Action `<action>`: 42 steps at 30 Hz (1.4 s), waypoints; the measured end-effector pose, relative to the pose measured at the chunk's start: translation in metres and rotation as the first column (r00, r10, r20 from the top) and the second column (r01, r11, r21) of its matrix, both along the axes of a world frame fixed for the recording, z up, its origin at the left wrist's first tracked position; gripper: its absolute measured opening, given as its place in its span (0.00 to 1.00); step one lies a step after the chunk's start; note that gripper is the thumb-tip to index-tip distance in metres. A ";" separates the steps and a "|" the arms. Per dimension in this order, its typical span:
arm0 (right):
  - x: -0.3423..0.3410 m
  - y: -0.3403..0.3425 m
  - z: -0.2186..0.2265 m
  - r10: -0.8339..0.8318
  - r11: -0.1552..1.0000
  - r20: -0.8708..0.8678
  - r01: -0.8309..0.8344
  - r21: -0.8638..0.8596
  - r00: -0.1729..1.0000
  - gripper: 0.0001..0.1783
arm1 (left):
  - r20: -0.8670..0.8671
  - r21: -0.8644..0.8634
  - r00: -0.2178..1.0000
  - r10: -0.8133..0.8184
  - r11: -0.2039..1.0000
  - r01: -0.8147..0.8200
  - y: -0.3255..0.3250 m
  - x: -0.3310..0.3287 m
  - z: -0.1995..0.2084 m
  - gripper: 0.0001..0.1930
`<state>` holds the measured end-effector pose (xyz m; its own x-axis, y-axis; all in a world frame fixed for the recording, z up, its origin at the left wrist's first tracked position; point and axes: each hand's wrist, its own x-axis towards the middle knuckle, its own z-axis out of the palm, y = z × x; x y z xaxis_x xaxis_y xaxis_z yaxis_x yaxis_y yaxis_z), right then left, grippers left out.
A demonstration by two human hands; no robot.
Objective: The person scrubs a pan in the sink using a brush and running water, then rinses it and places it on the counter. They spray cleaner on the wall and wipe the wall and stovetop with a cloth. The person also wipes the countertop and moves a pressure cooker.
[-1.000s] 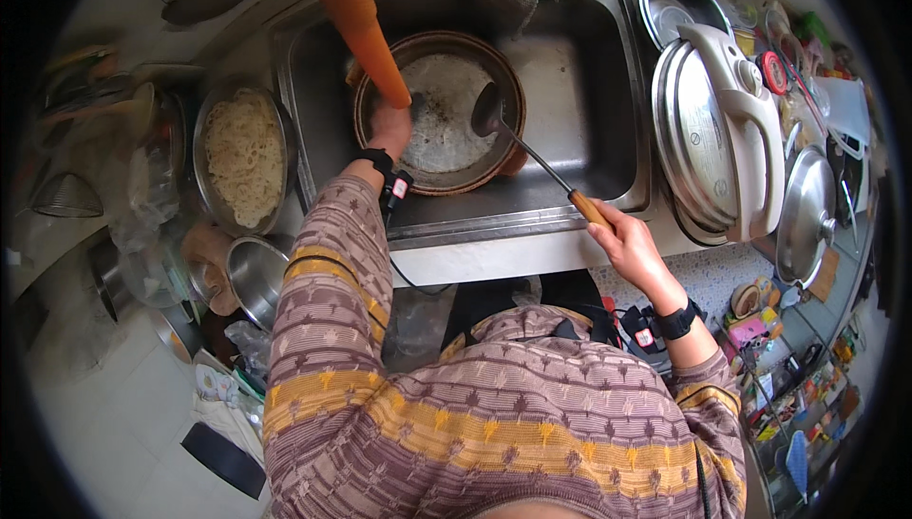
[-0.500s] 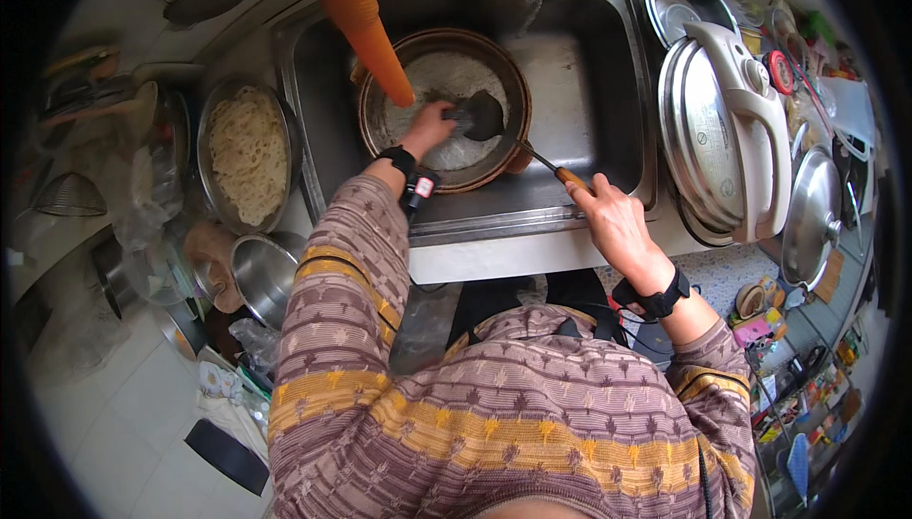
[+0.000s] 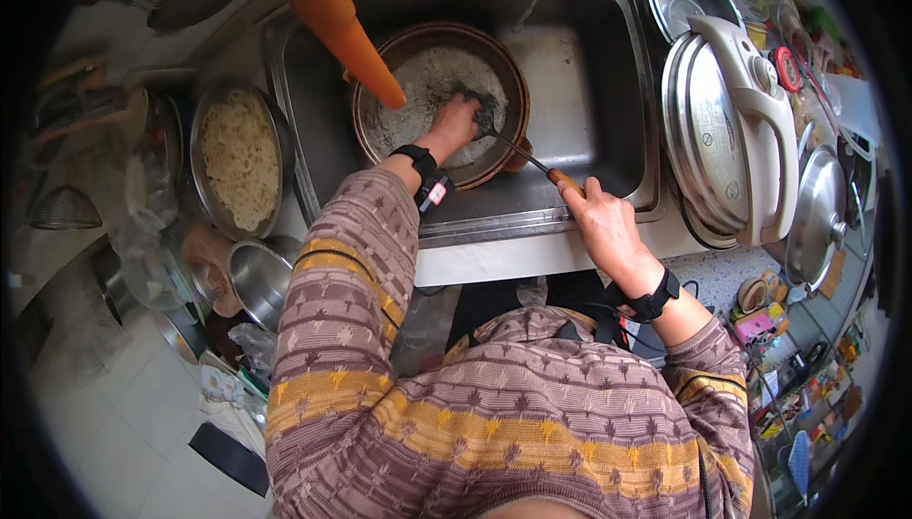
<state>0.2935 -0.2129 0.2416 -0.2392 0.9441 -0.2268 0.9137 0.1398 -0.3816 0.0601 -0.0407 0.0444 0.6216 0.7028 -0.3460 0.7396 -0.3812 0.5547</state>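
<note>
My right hand [image 3: 611,229] is closed round the wooden handle of a dark metal spatula [image 3: 524,152], which slants up and left into a brown-rimmed pan [image 3: 522,92]. Cloudy water with dark flecks lies in the pan, which sits in a steel sink [image 3: 579,149]. My left hand [image 3: 458,120] is down in the pan, its fingers pressing a grey scouring pad [image 3: 486,106] onto the spatula's head. Pad and fingers hide most of that head, so its exact shape is hard to make out.
An orange-sleeved faucet [image 3: 347,39] hangs over the pan's left side. Left of the sink stand a bowl of pale dough-like food [image 3: 239,160] and a steel pot [image 3: 261,282]. To the right are a large appliance lid [image 3: 712,130], a metal basin [image 3: 679,8] and a pot lid [image 3: 812,220].
My left hand has moved right and slightly up, onto the spatula's head, covering more of it. The spatula has turned a little in my right hand. My view has shifted slightly.
</note>
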 end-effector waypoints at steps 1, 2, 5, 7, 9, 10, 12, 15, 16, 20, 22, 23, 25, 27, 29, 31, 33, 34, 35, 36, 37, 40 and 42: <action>0.000 0.000 -0.001 -0.008 1.000 0.013 0.008 -0.002 1.000 0.20 | -0.074 -0.041 0.995 -0.063 0.997 0.060 -0.004 -0.003 0.004 0.21; 0.000 0.000 -0.001 -0.005 1.000 0.024 0.005 -0.006 1.000 0.19 | -0.075 -0.071 0.985 -0.154 0.986 0.149 -0.005 -0.009 0.008 0.21; 0.002 -0.002 0.000 -0.006 0.999 0.015 0.007 -0.043 1.000 0.19 | -0.486 -0.033 0.866 -0.115 0.993 0.114 0.009 -0.039 0.021 0.20; 0.002 -0.001 -0.001 0.000 1.000 -0.031 -0.001 -0.004 1.000 0.19 | -0.386 0.076 0.922 -0.002 0.996 0.034 0.021 -0.038 0.016 0.23; 0.001 -0.001 -0.003 0.008 1.000 -0.040 -0.008 -0.013 0.999 0.19 | -0.200 0.139 0.979 0.041 0.990 -0.014 0.024 -0.026 0.005 0.23; 0.000 -0.001 -0.004 0.011 1.000 -0.032 -0.012 -0.017 0.999 0.19 | -0.147 0.117 0.989 0.028 0.993 -0.011 0.019 -0.015 0.000 0.23; -0.001 0.001 -0.006 0.019 1.000 -0.007 -0.019 -0.013 1.000 0.18 | -0.008 0.044 1.000 -0.009 0.999 0.010 0.007 0.007 -0.005 0.23; -0.003 0.000 -0.007 0.019 1.000 0.004 -0.019 -0.016 1.000 0.19 | 0.097 -0.046 0.995 -0.028 0.998 0.032 -0.012 0.015 0.018 0.22; -0.003 0.000 -0.007 0.013 1.000 -0.006 -0.013 -0.017 1.000 0.19 | 0.154 -0.075 0.988 -0.009 0.997 0.021 -0.020 0.016 0.032 0.21; -0.005 0.002 -0.008 0.004 1.000 -0.033 -0.004 0.007 0.999 0.19 | 0.324 -0.112 0.942 -0.086 0.985 0.129 -0.052 0.042 0.082 0.21; -0.006 0.004 -0.008 0.011 1.000 -0.028 -0.011 0.007 1.000 0.18 | 0.342 -0.149 0.938 -0.060 0.982 0.117 -0.066 0.052 0.096 0.20; -0.007 0.004 -0.007 0.017 1.000 -0.027 -0.017 0.015 0.999 0.18 | 0.297 -0.168 0.954 -0.030 0.982 0.083 -0.068 0.055 0.098 0.20; -0.008 0.005 -0.005 0.004 1.000 -0.024 -0.004 0.018 1.000 0.17 | 0.265 -0.125 0.963 -0.041 0.989 0.076 -0.068 0.052 0.092 0.19; -0.009 0.006 -0.001 -0.005 1.000 -0.014 0.005 0.028 1.000 0.16 | 0.244 -0.006 0.965 -0.092 0.995 0.096 -0.057 0.039 0.077 0.18; -0.007 0.004 0.006 0.005 1.000 -0.004 -0.005 0.017 1.000 0.16 | -0.089 -0.011 0.996 0.011 1.000 -0.012 -0.031 0.012 0.056 0.20; -0.001 0.002 0.016 0.013 1.000 0.057 -0.014 0.020 0.998 0.17 | -0.341 0.010 0.937 0.076 0.997 -0.078 -0.010 -0.025 0.039 0.14; 0.007 -0.002 0.027 0.007 1.000 0.099 -0.008 0.018 0.995 0.18 | -0.503 0.030 0.860 0.083 0.996 -0.079 0.016 -0.057 0.022 0.12; 0.011 -0.002 0.031 -0.005 1.000 0.113 0.001 0.028 0.994 0.19 | -0.469 0.107 0.869 0.157 0.987 -0.120 0.028 -0.062 0.013 0.15; 0.015 -0.003 0.036 -0.011 0.999 0.124 0.005 0.048 0.992 0.20 | -0.446 0.141 0.869 0.215 0.975 -0.169 0.040 -0.064 0.005 0.18; 0.020 -0.005 0.041 -0.043 0.998 0.113 0.038 0.050 0.993 0.20 | -0.423 0.173 0.864 0.273 0.960 -0.219 0.046 -0.062 -0.002 0.21; 0.023 -0.007 0.046 -0.067 0.996 0.096 0.062 0.060 0.993 0.21 | -0.400 0.149 0.895 0.197 0.978 -0.148 0.047 -0.052 -0.011 0.21; 0.031 -0.015 0.061 -0.138 0.986 0.031 0.134 0.100 0.990 0.27 | -0.287 0.080 0.956 0.055 0.996 -0.033 0.023 -0.013 -0.030 0.22; 0.035 -0.019 0.068 -0.180 0.975 -0.031 0.183 0.124 0.983 0.28 | -0.185 0.064 0.971 -0.155 0.984 0.169 -0.012 -0.017 -0.025 0.21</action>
<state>0.3287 -0.2322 0.3093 -0.0646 0.9929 -0.1003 0.9208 0.0205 -0.3896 0.0436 -0.0528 0.0193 0.6628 0.6274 -0.4088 0.7486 -0.5413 0.3830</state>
